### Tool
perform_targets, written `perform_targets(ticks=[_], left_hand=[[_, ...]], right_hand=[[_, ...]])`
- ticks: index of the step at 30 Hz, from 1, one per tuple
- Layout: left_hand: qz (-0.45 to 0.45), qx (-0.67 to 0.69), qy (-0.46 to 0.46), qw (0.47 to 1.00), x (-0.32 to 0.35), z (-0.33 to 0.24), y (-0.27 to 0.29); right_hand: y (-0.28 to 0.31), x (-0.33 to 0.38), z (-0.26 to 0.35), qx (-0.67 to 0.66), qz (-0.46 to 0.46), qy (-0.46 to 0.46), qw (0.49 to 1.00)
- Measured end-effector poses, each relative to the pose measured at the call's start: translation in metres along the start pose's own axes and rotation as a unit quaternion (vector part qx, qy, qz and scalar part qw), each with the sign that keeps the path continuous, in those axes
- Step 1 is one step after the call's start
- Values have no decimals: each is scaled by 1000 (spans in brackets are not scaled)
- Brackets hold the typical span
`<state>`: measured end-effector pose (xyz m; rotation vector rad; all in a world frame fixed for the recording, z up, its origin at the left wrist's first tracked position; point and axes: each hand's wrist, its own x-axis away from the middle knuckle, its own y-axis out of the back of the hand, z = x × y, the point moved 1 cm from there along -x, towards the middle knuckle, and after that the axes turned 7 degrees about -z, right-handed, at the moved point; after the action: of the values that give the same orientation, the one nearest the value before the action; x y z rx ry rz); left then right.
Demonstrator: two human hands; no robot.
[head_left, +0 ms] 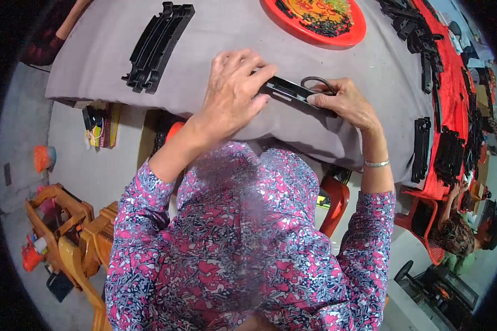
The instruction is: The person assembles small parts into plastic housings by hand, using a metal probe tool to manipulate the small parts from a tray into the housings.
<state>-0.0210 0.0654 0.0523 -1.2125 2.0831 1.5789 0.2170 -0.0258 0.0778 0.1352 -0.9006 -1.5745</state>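
Note:
Over the near edge of the cloth-covered table, a narrow black plastic channel piece (pixel 286 90) spans the gap between my hands. My left hand (pixel 233 91) has its thumb and fingertips closed around the left end of the piece. At the other end, my right hand (pixel 345 103) presses its thumb on the piece with the fingers curled. A dark loop (pixel 318 80), shaped like a scissors handle, rises beside the right index finger. The rest of that looped tool is hidden by the hand and the piece.
Black slotted plastic parts (pixel 160 47) lie on the grey cloth (pixel 207 27) at far left. A red tray (pixel 356 33) with small black pieces stands far ahead. More black parts (pixel 447 157) lie along a red cloth on the right, where another person (pixel 461 229) sits.

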Motion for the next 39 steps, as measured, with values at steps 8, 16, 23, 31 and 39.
perform_targets(ticks=[8,16,23,31,39], left_hand=[[18,15,37,999,12,15,-10],[46,0,32,998,-1,15,-10],[41,15,32,999,2,21,-4],[-27,149,120,981,6,-19,-2],[35,152,184,970,17,-56,1]], right_hand=[[17,-1,-32,-9,-145,70,987],[47,-7,-65,175,-283,41,942],[35,15,-35,237,-488,181,820],[-68,33,4,-205,-182,44,961],[-77,20,41,-367,-189,-16,911]])
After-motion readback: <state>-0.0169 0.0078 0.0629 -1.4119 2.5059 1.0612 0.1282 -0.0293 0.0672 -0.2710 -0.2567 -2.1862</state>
